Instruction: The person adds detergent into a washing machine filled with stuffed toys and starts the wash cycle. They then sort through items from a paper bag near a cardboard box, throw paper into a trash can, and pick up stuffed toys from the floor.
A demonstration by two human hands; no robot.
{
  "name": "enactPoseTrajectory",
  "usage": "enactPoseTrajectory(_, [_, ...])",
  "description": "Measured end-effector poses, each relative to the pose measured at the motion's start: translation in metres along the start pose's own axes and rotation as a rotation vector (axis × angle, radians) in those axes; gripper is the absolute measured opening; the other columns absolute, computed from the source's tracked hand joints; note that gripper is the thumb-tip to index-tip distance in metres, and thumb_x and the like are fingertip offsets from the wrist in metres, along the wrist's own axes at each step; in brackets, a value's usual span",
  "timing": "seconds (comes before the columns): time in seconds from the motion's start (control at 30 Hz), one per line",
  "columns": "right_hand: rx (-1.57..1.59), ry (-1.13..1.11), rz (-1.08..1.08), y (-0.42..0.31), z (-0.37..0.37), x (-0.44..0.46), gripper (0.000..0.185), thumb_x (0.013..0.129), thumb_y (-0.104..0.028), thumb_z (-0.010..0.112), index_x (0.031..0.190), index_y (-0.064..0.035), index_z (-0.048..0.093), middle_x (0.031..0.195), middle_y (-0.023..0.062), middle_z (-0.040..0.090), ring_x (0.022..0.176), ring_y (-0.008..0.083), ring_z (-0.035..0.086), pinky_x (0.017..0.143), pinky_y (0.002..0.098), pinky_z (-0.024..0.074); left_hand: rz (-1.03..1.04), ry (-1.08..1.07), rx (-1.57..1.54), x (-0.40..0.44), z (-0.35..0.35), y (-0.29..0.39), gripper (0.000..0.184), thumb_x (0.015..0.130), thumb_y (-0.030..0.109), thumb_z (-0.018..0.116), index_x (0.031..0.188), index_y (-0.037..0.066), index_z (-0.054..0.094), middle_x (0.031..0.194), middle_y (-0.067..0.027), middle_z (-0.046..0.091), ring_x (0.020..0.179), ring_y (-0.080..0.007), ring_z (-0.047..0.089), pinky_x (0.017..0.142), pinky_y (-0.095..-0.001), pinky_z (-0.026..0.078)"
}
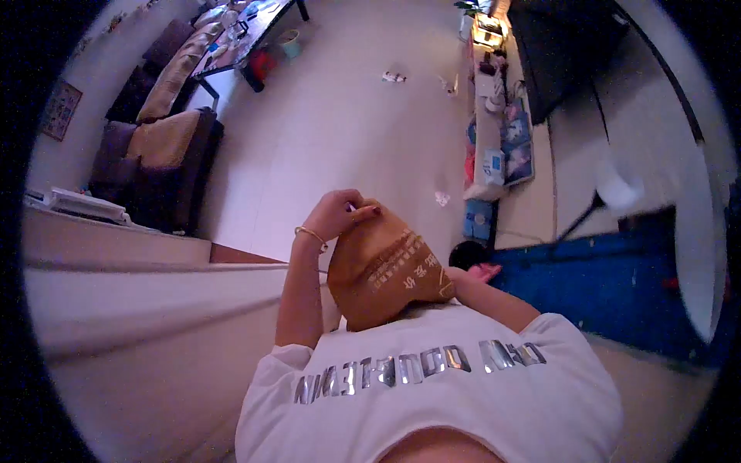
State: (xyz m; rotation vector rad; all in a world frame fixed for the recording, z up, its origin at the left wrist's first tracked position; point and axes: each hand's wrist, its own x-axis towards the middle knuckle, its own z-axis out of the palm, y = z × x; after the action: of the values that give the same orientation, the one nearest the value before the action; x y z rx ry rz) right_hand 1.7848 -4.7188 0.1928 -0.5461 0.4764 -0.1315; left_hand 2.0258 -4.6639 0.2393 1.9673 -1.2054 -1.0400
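A brown paper bag [382,270] with pale printed characters is held up in front of my chest, creased and tilted. My left hand [343,214], with a bracelet at the wrist, is closed on the bag's upper edge, thumb and fingers pinching it. Something small and whitish shows by those fingers, too small to name. My right forearm [494,297] reaches to the bag's right lower side. The right hand itself is hidden behind or inside the bag, so its fingers do not show.
Ahead lies a pale tiled floor [324,139] with small scattered items. A dark sofa [177,170] and a low table [239,42] stand to the left. Along the right runs a narrow cluttered shelf [486,116]. A blue surface [571,285] and a dark round object [469,255] are nearer.
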Motion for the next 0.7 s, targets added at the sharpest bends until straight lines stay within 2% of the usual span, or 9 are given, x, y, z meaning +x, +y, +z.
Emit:
enactPoseTrajectory(0.03, [-0.019, 0.000, 0.001, -0.006, 0.007, 0.012, 0.053, 0.096, -0.037, 0.046, 0.139, -0.0076, 0.036, 0.142, 0.0114, 0.037, 0.132, 0.0212, 0.034, 0.112, 0.0364, 0.0239, 0.000, 0.043, 0.006, -0.010, -0.006, -0.003, 0.030, 0.075, 0.027, 0.077, 0.096, 0.009, 0.065, 0.088, -0.0089, 0.064, 0.082, -0.0199, 0.060, 0.074, -0.0338, 0.050])
enactPoseTrajectory(0.13, [-0.025, -0.001, -0.001, -0.070, -0.002, 0.083, 0.052, 0.096, -0.036, 0.045, 0.138, -0.0074, 0.037, 0.141, 0.0115, 0.038, 0.131, 0.0212, 0.035, 0.111, 0.0363, 0.0241, 0.122, 0.471, 0.373, 0.052, -0.032, 0.019, 0.033, 0.074, 0.018, 0.075, 0.105, 0.012, 0.062, 0.107, -0.0081, 0.062, 0.094, -0.0259, 0.059, 0.080, -0.0377, 0.051])
enactPoseTrajectory(0.17, [-0.030, -0.001, -0.004, -0.086, -0.004, 0.107, 0.052, 0.096, -0.036, 0.045, 0.138, -0.0073, 0.037, 0.141, 0.0116, 0.038, 0.131, 0.0212, 0.035, 0.111, 0.0363, 0.0242, 0.197, 0.463, 0.332, 0.065, -0.048, 0.031, 0.031, 0.074, 0.010, 0.070, 0.104, 0.013, 0.063, 0.114, -0.0079, 0.058, 0.097, -0.0282, 0.058, 0.080, -0.0384, 0.051])
enactPoseTrajectory(0.27, [-0.037, 0.012, -0.032, -0.124, 0.000, 0.182, 0.052, 0.096, -0.036, 0.045, 0.138, -0.0071, 0.038, 0.141, 0.0117, 0.038, 0.131, 0.0212, 0.035, 0.111, 0.0362, 0.0245, 0.349, 0.243, 0.318, 0.090, -0.101, 0.054, 0.031, 0.075, 0.010, 0.068, 0.106, 0.013, 0.065, 0.113, -0.0107, 0.058, 0.104, -0.0279, 0.055, 0.086, -0.0358, 0.050])
enactPoseTrajectory(0.37, [-0.027, 0.037, -0.051, -0.176, 0.007, 0.261, 0.051, 0.096, -0.036, 0.045, 0.137, -0.0069, 0.038, 0.140, 0.0119, 0.039, 0.131, 0.0211, 0.036, 0.111, 0.0361, 0.0247, 0.493, 0.023, 0.545, 0.168, -0.144, 0.043, 0.035, 0.075, 0.019, 0.068, 0.109, 0.014, 0.065, 0.114, -0.0112, 0.057, 0.102, -0.0291, 0.055, 0.085, -0.0356, 0.050])
enactPoseTrajectory(0.47, [-0.004, 0.063, -0.075, -0.229, 0.020, 0.333, 0.051, 0.096, -0.036, 0.045, 0.137, -0.0067, 0.039, 0.140, 0.0120, 0.040, 0.131, 0.0211, 0.036, 0.111, 0.0360, 0.0249, 0.508, 0.180, 0.568, 0.230, -0.206, 0.050, 0.047, 0.070, 0.031, 0.070, 0.115, 0.016, 0.063, 0.118, -0.0100, 0.056, 0.101, -0.0292, 0.055, 0.085, -0.0383, 0.049])
enactPoseTrajectory(0.57, [0.030, 0.099, -0.095, -0.281, 0.031, 0.399, 0.051, 0.096, -0.036, 0.045, 0.136, -0.0065, 0.039, 0.140, 0.0122, 0.040, 0.130, 0.0210, 0.037, 0.111, 0.0359, 0.0252, 0.712, 0.144, 0.625, 0.287, -0.266, 0.067, 0.064, 0.067, 0.037, 0.072, 0.126, 0.019, 0.054, 0.125, -0.0100, 0.051, 0.106, -0.0321, 0.052, 0.089, -0.0422, 0.047])
enactPoseTrajectory(0.7, [0.059, 0.138, -0.126, -0.353, 0.028, 0.483, 0.050, 0.096, -0.036, 0.045, 0.136, -0.0062, 0.040, 0.139, 0.0123, 0.041, 0.130, 0.0210, 0.037, 0.111, 0.0358, 0.0255, 0.641, -0.022, 0.706, 0.393, -0.312, 0.062, 0.074, 0.070, 0.037, 0.070, 0.137, 0.022, 0.042, 0.132, -0.0105, 0.044, 0.112, -0.0350, 0.047, 0.093, -0.0444, 0.044])
